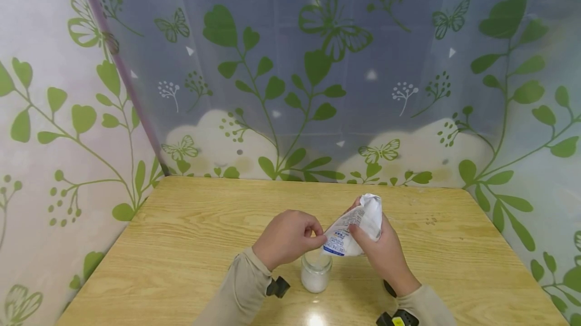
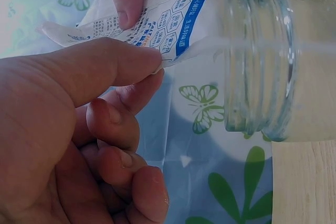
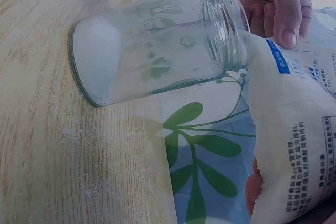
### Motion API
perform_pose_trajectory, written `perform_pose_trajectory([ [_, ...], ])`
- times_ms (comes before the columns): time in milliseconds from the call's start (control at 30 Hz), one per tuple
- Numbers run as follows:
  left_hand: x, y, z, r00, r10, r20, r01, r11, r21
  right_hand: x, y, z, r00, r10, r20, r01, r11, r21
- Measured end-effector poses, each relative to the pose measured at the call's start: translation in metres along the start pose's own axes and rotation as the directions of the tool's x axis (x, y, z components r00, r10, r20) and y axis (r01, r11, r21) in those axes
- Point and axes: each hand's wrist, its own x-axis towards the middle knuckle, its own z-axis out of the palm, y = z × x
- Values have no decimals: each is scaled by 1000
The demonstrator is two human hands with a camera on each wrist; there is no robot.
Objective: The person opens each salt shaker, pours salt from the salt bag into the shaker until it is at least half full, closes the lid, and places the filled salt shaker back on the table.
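Observation:
A white plastic salt bag (image 1: 338,232) with blue print is tilted, its lower corner over the mouth of a clear glass jar (image 1: 316,278). My right hand (image 1: 388,253) grips the bag's body, thumb across its front. With thumb and index finger, my left hand (image 1: 290,235) pinches the bag's lower corner; its other fingers are curled in the left wrist view. A faint pale stream (image 2: 247,45) runs from the bag into the jar there. White salt (image 3: 97,56) covers the jar's bottom in the right wrist view, and the jar stands upright on the table.
Spilled white grains (image 3: 86,182) dot the wooden table (image 1: 190,245) beside the jar. A few small specks (image 1: 430,221) lie farther right. Curtains (image 1: 290,63) with green leaves and butterflies enclose the table's back and sides.

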Motion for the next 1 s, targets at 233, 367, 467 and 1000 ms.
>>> perform_pose_trajectory([
  [233,-1,0,-1,1000,-3,0,3,1000,-13,0,1,1,1000,20,-3,-20,1000,-17],
  [367,-1,-1,0,1000,-5,2,5,1000,-8,0,2,1,1000,20,-4,-20,1000,-18],
  [467,-1,-2,0,1000,-6,4,6,1000,-3,0,3,1,1000,16,-4,-16,1000,-15],
  [1000,0,-2,1,1000,-3,10,4,1000,-6,0,3,1,1000,5,3,-5,1000,-6],
])
